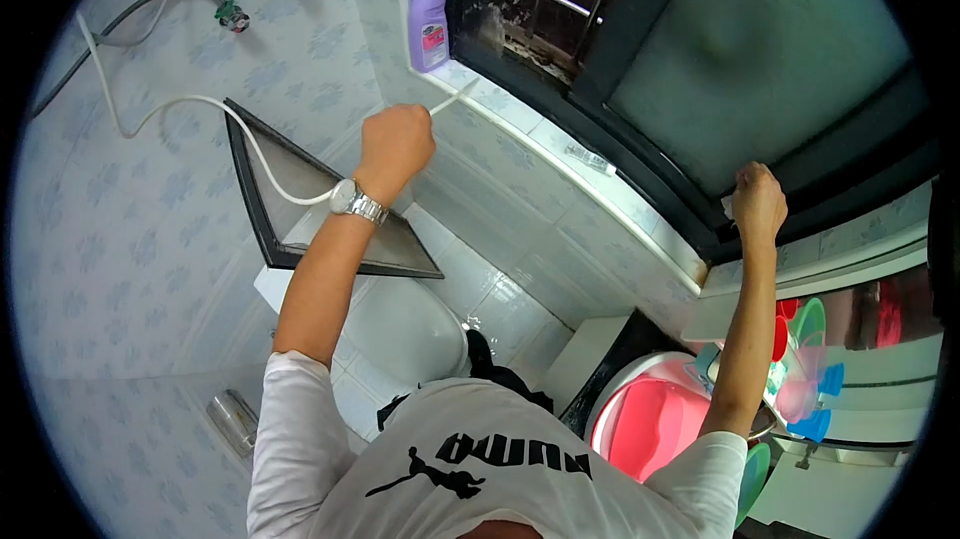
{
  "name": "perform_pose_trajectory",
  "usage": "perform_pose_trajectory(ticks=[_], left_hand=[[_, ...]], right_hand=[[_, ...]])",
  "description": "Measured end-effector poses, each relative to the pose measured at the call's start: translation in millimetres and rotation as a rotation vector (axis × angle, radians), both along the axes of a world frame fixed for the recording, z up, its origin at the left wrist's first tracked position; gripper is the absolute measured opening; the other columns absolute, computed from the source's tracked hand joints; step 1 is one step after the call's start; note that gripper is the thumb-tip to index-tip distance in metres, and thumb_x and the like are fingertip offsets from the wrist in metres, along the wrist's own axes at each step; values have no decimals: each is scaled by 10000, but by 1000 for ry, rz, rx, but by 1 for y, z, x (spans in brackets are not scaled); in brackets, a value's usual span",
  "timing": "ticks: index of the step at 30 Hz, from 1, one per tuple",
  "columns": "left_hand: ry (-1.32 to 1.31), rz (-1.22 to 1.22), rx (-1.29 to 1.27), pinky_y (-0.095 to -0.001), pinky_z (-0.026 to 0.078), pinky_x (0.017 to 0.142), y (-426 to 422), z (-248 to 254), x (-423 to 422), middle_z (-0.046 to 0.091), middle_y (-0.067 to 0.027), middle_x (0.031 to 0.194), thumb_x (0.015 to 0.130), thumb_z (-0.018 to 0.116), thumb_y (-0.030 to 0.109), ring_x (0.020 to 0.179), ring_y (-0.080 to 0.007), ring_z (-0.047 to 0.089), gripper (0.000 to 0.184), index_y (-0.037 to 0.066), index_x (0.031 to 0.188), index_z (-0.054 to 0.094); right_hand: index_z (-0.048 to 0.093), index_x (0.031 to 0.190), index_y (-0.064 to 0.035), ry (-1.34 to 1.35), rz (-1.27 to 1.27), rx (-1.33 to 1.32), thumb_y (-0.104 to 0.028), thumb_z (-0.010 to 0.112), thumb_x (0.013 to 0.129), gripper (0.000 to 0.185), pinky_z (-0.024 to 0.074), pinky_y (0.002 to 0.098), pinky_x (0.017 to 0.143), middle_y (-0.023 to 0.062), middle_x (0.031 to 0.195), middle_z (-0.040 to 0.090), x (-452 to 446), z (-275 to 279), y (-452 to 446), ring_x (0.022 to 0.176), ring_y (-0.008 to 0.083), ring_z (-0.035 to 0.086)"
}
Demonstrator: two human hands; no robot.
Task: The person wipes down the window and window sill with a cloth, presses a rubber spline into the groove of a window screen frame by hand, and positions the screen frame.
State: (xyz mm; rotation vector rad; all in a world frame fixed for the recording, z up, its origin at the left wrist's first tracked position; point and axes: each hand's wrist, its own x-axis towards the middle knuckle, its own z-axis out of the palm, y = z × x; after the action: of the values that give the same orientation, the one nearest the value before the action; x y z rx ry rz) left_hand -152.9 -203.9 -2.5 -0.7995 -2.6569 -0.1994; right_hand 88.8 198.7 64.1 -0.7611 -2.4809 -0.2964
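My left hand, a watch on its wrist, is closed around a thin white hose. A short white end pokes out past the fist toward the window sill; whether water runs from it I cannot tell. On the right, my right hand is a fist against the lower frame of the frosted window pane. A small white wad shows at its fingers, its kind unclear. Near my left hand, a purple bottle stands upright on the sill.
Below my left arm, a black-framed mesh screen leans over the white toilet. A pink basin sits at lower right, beside a shelf of cups. Valves stick out of the tiled wall. A clear packet lies on the sill.
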Motion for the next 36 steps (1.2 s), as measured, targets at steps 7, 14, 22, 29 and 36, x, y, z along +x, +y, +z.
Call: perform_pose_trajectory(ticks=[7,14,22,29,36], left_hand=[[2,-47,14,-422,523,576,2,21,-8,657,-170,716,756,596,113,654,-336,654,119,37,698,666],[-117,-149,-27,-487,515,680,27,63,-22,656,-231,789,868,582,256,765,-399,648,301,-14,771,675],[-156,-201,-104,-490,512,727,64,94,-53,664,-226,828,875,561,252,813,-397,647,297,-20,832,673],[-180,-266,-165,-473,522,745,108,91,-58,676,-231,892,833,570,217,850,-389,661,267,-21,855,691],[-71,-195,-260,-470,530,707,117,88,-55,674,-231,853,809,577,172,811,-385,664,223,-18,839,690]], right_hand=[[603,807,-27,-34,-21,28,-132,520,870,148,503,475,682,145,907,651,-8,-4,0,828,401,637],[618,852,-34,-5,55,-38,-103,574,842,83,502,467,691,144,921,655,-6,-14,-10,836,391,638],[629,904,-22,-4,50,-173,-124,626,840,120,499,438,712,165,922,656,0,-23,-28,845,383,631],[651,938,-41,18,50,-236,-144,628,848,139,501,433,733,149,947,667,2,-36,-27,856,379,640],[649,927,-12,98,109,-233,-100,658,826,134,504,399,724,163,917,673,13,-41,-28,832,356,655]])
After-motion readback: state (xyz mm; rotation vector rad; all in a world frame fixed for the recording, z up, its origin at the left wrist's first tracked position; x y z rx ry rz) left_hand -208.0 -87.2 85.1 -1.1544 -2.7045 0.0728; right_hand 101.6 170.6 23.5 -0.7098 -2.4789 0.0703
